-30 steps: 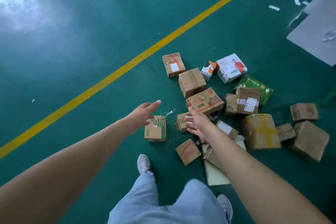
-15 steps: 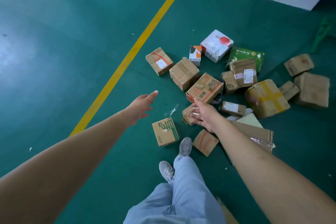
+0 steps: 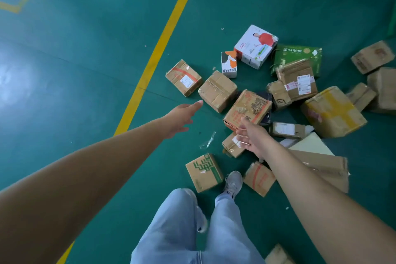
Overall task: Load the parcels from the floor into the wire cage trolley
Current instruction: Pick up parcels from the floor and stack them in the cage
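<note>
Parcels point(image 3: 248, 111) on floor; labels unreadable. Left hand point(image 3: 182, 117), right hand point(image 3: 254, 137): fingers spread, empty.

Both arms reach out over a green floor point(image 3: 85, 60) toward a heap of parcels. The left hand point(image 3: 182, 115) is spread flat, fingers straight, holding nothing — its fingertips lie just short of a plain brown box point(image 3: 217, 91). The right hand point(image 3: 254, 137) hangs open above a small labelled box point(image 3: 232, 146), next to a printed carton point(image 3: 247, 109). Below sit a green-marked box point(image 3: 204, 172) and a red-marked box point(image 3: 259, 179), with a grey shoe point(image 3: 233, 182) between them. Farther off lie a white box point(image 3: 256, 46), a green pack point(image 3: 297, 58) and a yellow-taped box point(image 3: 333, 111). A yellow line point(image 3: 160, 49) crosses the floor to the left — well apart from the heap.
</note>
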